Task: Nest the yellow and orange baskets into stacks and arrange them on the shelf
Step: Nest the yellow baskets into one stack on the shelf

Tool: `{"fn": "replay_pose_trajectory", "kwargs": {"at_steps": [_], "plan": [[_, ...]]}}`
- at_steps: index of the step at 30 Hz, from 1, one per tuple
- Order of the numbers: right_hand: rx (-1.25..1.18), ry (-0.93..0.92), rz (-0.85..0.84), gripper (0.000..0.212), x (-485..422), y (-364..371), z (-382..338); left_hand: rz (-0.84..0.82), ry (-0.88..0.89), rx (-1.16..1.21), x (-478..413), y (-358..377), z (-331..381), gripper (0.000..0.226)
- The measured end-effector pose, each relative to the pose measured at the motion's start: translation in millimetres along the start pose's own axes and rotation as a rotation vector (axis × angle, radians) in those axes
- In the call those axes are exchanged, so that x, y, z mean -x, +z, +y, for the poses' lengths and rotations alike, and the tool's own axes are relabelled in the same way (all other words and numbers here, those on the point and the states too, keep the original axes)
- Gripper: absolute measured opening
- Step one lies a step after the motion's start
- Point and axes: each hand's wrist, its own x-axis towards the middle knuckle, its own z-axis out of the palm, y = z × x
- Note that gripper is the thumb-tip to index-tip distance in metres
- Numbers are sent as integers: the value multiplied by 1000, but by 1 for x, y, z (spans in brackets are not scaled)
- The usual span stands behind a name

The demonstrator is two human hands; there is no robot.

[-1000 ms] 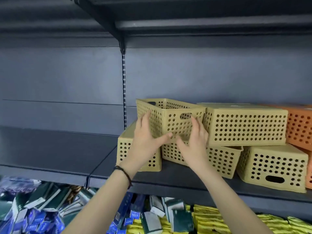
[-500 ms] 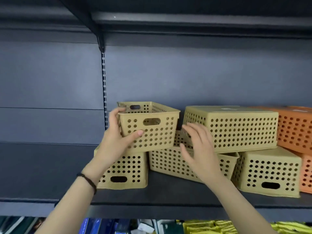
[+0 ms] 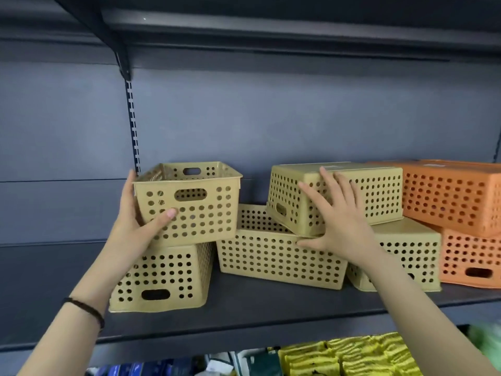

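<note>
My left hand (image 3: 138, 226) grips an upright yellow basket (image 3: 200, 204) by its left corner, holding it on top of an upside-down yellow basket (image 3: 173, 278) at the left of the shelf. My right hand (image 3: 339, 215) lies spread and flat against an upside-down yellow basket (image 3: 374, 194), its thumb near the rim of the upright yellow basket (image 3: 276, 259) below. Another upside-down yellow basket (image 3: 414, 251) stands to the right. Two upside-down orange baskets, one upper (image 3: 455, 196) and one lower (image 3: 471, 259), are stacked at the far right.
The dark grey shelf board (image 3: 271, 308) carries all the baskets; its left stretch (image 3: 48, 280) is bare. An upper shelf (image 3: 271, 28) and bracket (image 3: 119, 58) hang overhead. Yellow packets (image 3: 347, 356) and blue packets (image 3: 141, 370) lie on the shelf below.
My left hand has carried the upright yellow basket leftward, onto the upside-down one. My right hand let go of it and moved right onto the upside-down yellow basket.
</note>
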Motion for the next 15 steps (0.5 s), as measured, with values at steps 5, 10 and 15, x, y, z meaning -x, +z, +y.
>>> {"fn": "replay_pose_trajectory", "kwargs": {"at_steps": [5, 10, 15], "plan": [[41, -80, -54, 120, -17, -6, 4, -7, -3, -8, -2, -3, -4, 104], [47, -121, -83, 115, -25, -12, 8, -14, -5, -14, -3, -4, -5, 103], [27, -183, -68, 103, -28, -15, 6, -21, -7, 10, -3, -4, -6, 100]]}}
